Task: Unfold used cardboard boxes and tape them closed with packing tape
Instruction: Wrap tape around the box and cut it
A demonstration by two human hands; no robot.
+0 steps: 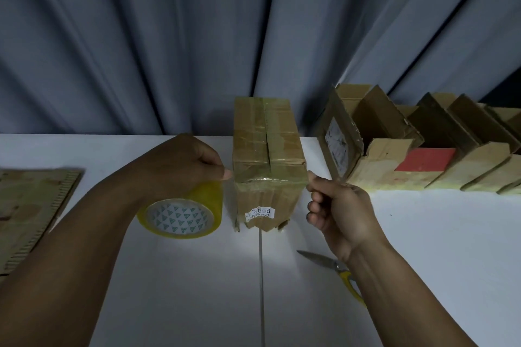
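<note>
A brown cardboard box stands on the white table in the middle, its top flaps closed and old tape across them. A strip of clear tape stretches over its near top edge. My left hand grips a yellowish tape roll just left of the box. My right hand pinches the tape's free end at the box's right corner.
Scissors with a yellow handle lie on the table under my right forearm. Several opened cardboard boxes stand in a row at the back right. Flattened cardboard lies at the left edge. A grey curtain hangs behind.
</note>
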